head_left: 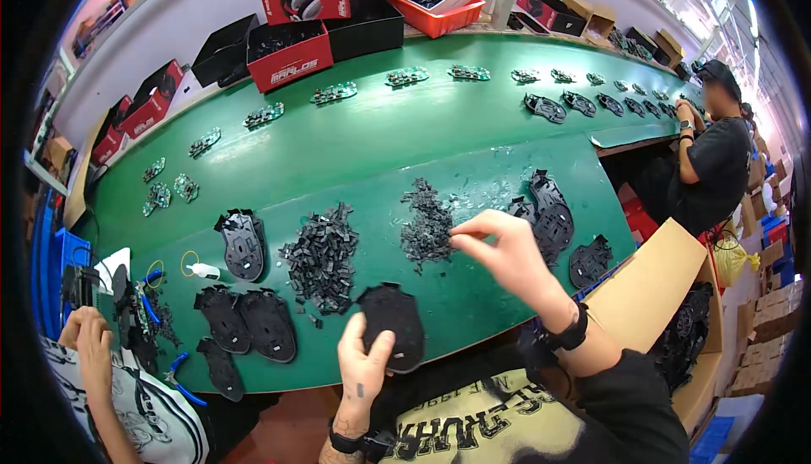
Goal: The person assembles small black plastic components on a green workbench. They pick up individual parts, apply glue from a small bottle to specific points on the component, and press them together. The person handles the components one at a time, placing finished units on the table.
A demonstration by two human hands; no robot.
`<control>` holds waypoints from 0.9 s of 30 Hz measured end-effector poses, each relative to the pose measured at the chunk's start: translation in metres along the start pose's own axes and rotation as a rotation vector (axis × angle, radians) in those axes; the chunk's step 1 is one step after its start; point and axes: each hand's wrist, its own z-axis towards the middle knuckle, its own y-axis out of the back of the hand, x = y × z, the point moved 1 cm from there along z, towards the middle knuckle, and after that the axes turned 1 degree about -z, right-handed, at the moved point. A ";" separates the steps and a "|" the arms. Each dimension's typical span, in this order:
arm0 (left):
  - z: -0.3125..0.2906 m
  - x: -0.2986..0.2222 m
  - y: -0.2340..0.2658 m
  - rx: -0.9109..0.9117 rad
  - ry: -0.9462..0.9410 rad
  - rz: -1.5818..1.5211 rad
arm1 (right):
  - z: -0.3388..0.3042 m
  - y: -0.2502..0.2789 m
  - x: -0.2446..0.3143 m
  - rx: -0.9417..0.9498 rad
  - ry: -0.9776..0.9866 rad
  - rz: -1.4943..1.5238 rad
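My left hand (363, 363) grips a black plastic mouse base shell (395, 320) by its left edge, thumb on top, just over the front of the green table. My right hand (511, 248) is closed in a pinch at the right side of a loose pile of tiny black plastic parts (425, 219). Whatever lies between those fingertips is too small to make out. Left of that pile is a bigger heap of small black rectangular pieces (321, 261). More black mouse shells lie to the left (245, 320) and to the right (553, 219).
Green circuit boards (335, 93) stand in a row along the far surface. Boxes (291, 54) of parts line the back. An open carton (650, 286) of black parts is at my right. One co-worker (89, 354) works at left beside pliers (182, 379), another (714, 143) at far right.
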 end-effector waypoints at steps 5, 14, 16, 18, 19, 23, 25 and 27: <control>0.001 0.016 0.009 -0.212 -0.257 -0.054 | -0.024 -0.014 -0.032 -0.075 -0.234 -0.142; -0.001 0.003 0.007 -0.165 -0.178 -0.104 | -0.022 -0.028 -0.028 -0.056 -0.213 -0.076; 0.002 0.008 0.007 -0.196 -0.254 -0.053 | -0.022 -0.030 -0.026 -0.080 -0.155 0.032; 0.003 0.009 0.009 -0.178 -0.216 -0.090 | -0.031 -0.037 -0.017 -0.002 -0.304 0.403; 0.001 0.007 0.010 -0.149 -0.139 -0.156 | -0.034 -0.039 -0.003 0.067 -0.358 0.569; 0.002 0.004 0.009 -0.142 -0.048 -0.211 | -0.043 -0.057 0.031 0.341 -0.355 0.710; 0.001 0.008 0.010 -0.149 -0.049 -0.189 | -0.043 -0.063 0.038 0.380 -0.326 0.679; 0.000 0.009 0.011 -0.170 -0.059 -0.164 | -0.042 -0.062 0.036 0.391 -0.143 0.477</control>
